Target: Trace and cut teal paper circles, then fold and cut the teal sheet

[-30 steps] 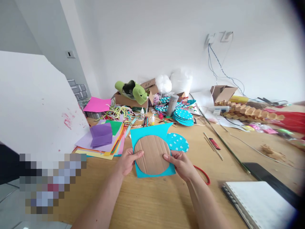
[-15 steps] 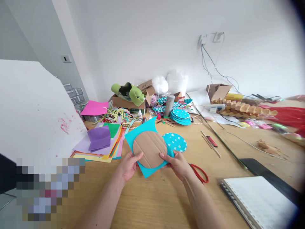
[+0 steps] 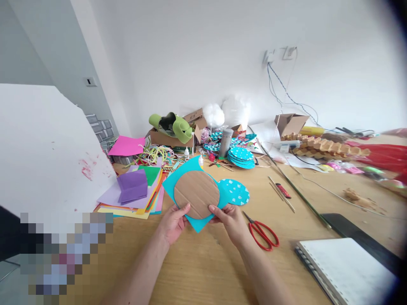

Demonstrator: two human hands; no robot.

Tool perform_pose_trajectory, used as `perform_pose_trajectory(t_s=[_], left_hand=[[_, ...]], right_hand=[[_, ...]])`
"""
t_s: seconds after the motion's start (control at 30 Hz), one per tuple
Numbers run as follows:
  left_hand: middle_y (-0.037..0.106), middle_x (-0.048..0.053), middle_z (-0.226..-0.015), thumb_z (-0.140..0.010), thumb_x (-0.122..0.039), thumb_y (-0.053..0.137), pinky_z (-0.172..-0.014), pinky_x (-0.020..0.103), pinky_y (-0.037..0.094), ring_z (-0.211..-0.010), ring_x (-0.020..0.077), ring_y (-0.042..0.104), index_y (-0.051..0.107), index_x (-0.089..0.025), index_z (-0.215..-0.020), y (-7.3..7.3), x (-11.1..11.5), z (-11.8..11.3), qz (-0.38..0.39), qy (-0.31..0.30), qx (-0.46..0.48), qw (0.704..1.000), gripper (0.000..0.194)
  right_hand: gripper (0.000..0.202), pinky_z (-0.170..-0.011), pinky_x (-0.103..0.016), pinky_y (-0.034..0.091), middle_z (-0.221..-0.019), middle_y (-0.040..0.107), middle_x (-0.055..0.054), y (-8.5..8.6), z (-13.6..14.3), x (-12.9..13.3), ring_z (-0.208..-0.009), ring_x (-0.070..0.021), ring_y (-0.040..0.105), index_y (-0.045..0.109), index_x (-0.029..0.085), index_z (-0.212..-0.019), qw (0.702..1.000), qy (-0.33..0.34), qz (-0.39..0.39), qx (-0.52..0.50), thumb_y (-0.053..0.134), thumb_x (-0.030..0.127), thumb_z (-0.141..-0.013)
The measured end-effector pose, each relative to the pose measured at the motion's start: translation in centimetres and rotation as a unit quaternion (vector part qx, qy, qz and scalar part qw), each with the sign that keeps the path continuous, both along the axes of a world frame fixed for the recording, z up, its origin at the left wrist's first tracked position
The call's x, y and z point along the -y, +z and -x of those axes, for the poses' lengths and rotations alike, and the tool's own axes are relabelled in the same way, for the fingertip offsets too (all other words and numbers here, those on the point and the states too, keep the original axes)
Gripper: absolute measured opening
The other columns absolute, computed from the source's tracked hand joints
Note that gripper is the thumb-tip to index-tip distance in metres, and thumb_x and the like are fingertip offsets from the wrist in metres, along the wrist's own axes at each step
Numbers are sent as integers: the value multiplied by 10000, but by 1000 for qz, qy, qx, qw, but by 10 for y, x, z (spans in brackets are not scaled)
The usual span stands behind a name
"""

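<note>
Between my two hands, above the table, is a round brown cardboard disc (image 3: 196,195) lying against a larger sheet of blue paper (image 3: 182,171), whose corners stick out around it. My left hand (image 3: 173,224) pinches the lower left edge, thumb on the cardboard. At the lower right edge my right hand (image 3: 230,220) grips both layers the same way, fingers hidden behind. Just beyond my right hand a blue disc with pale spots (image 3: 237,192) rests on the table. Red-handled scissors (image 3: 262,233) lie to the right of that hand.
Coloured paper sheets (image 3: 133,186) are stacked at left. Farther back stand a grey bottle (image 3: 226,142), a pile of spotted blue discs (image 3: 241,156) and a cardboard box (image 3: 165,137). On the right are thin sticks (image 3: 281,192), a red cutter (image 3: 282,190) and a notebook (image 3: 346,262).
Both hands have shifted slightly left and up with the cardboard disc and blue paper. The paper's right corner has spread out flat, and more of the scissors shows.
</note>
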State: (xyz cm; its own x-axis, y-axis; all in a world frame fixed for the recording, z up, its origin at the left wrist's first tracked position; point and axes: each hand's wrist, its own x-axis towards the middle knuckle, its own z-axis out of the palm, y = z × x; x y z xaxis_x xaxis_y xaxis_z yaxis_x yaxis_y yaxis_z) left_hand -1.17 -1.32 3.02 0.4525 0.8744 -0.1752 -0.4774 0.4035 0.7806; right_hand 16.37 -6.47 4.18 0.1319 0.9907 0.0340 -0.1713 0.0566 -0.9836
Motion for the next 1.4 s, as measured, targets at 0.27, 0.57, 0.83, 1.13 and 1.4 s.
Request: perform_pose_trajectory(t_s=[0.27,0.57,0.83,1.13,1.4], left_hand=[[645,160,-1206,-667,-453,806,-977,479,427,-1102,317,623,633,-187,-1131,5,-4,9,-36,-22,-2,999,562],[665,108,-1217,-736,-486,736,-974,505,457,-1156,319,588,625,-229,-1181,11,7,0,-42,-36,114,992,525],[701,88,-1126,-679,-341,811,-950,472,480,-1091,296,625,625,-225,-1168,11,4,2,-19,46,71,996,536],[649,93,-1135,-641,-580,766,-997,400,408,-1159,260,548,665,-217,-1080,2,-16,11,-57,173,14,983,578],[606,112,-1312,-665,-564,756,-1023,461,419,-1306,322,454,584,-225,-1242,16,-5,11,-82,22,121,989,692]], right_hand=[[221,-806,-378,555,-1016,747,-52,-5,-13,2,-919,-256,694,751,246,-998,910,-175,-193,322,587,319,-868],[484,-961,-500,464,-1306,610,-100,-9,-13,8,-1222,-309,513,602,215,-1274,683,-198,-358,605,458,23,-853],[402,-1040,-561,372,-1232,661,-71,-5,-7,6,-1205,-294,525,623,235,-1231,698,-169,-370,589,485,77,-888],[242,-701,-395,575,-869,746,-48,-6,-13,-1,-794,-244,678,728,209,-868,989,-112,-92,35,679,436,-799],[300,-674,-365,569,-902,755,-75,0,-7,1,-753,-222,689,741,184,-871,991,-3,9,-136,800,414,-687]])
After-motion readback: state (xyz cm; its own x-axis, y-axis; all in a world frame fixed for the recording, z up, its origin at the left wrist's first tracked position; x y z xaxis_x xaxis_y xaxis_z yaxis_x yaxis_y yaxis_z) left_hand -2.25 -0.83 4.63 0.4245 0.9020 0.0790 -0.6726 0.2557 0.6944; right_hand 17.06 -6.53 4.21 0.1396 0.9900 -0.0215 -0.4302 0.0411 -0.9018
